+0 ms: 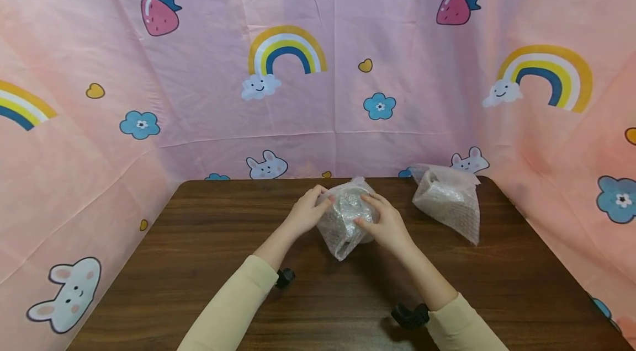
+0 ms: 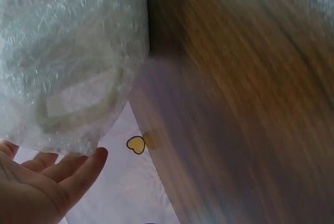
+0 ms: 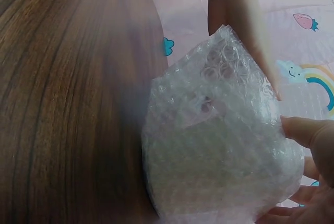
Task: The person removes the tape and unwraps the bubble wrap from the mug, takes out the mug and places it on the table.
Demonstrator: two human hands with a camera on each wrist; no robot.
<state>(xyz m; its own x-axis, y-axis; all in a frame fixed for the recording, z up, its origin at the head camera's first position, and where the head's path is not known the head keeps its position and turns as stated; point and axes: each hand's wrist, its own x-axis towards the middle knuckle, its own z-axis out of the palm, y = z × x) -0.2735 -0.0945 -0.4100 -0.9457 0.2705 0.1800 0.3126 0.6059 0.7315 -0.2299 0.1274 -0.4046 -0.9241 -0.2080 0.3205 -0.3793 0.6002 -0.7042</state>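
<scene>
A bubble-wrapped mug point(image 1: 345, 218) is held between both hands toward the far middle of the table. Through the plastic, a pale handle point(image 2: 78, 119) shows in the left wrist view. My left hand point(image 1: 305, 213) grips the package's left side, its thumb on the near face and fingers farther back. On the opposite side, my right hand point(image 1: 387, 224) holds it with thumb and fingers spread over the wrap. A pointed corner of the bubble wrap point(image 3: 224, 51) sticks out in the right wrist view. The wrap partly hides what is inside.
Another bubble-wrapped item point(image 1: 447, 196) lies at the table's far right corner, its loose wrap spreading toward the front. The dark wooden table point(image 1: 208, 240) ends at a printed cloth backdrop point(image 1: 199, 64) at the back and sides.
</scene>
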